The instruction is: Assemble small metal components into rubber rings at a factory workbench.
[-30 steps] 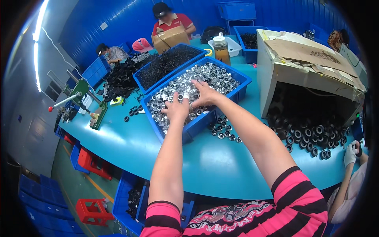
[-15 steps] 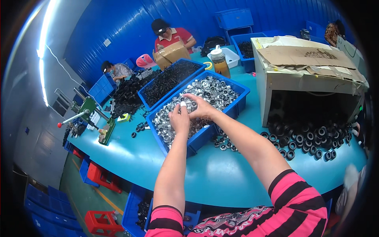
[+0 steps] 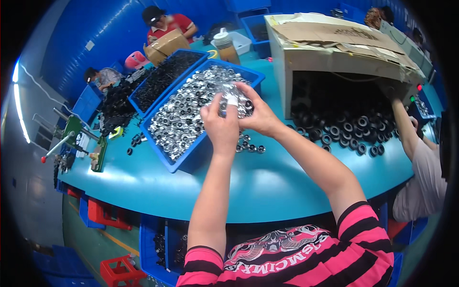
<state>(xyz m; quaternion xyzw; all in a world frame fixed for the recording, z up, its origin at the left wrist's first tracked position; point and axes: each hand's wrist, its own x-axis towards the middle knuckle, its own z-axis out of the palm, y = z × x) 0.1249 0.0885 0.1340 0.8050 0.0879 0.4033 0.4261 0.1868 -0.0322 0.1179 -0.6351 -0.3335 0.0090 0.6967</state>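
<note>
Between my two hands is a cluster of small shiny silver parts with black rings [image 3: 245, 106], above the near right part of a blue bin [image 3: 173, 167]. The fingers of my left hand [image 3: 221, 126] are bent against the cluster from the left, one fingertip wrapped in white. My right hand [image 3: 262, 115] curls round it from the right, its thumb and fingers on the parts. Many similar silver parts [image 3: 184, 107] fill the bin. A few more silver parts [image 3: 251, 146] lie on the teal table, partly behind my right wrist.
An open-fronted white box [image 3: 282, 67] stands at right, with black rings [image 3: 354, 131] spilling out. A co-worker's arm [image 3: 406, 129] reaches into it. A bin of black parts [image 3: 165, 76], a bottle [image 3: 224, 45] and a green hand press [image 3: 76, 136] stand around; a person in red [image 3: 184, 24] sits beyond.
The view has swung right, so the bin sits further left. My hands have shifted toward the bin's right side with the silver parts between them. A co-worker's arm now shows at right.
</note>
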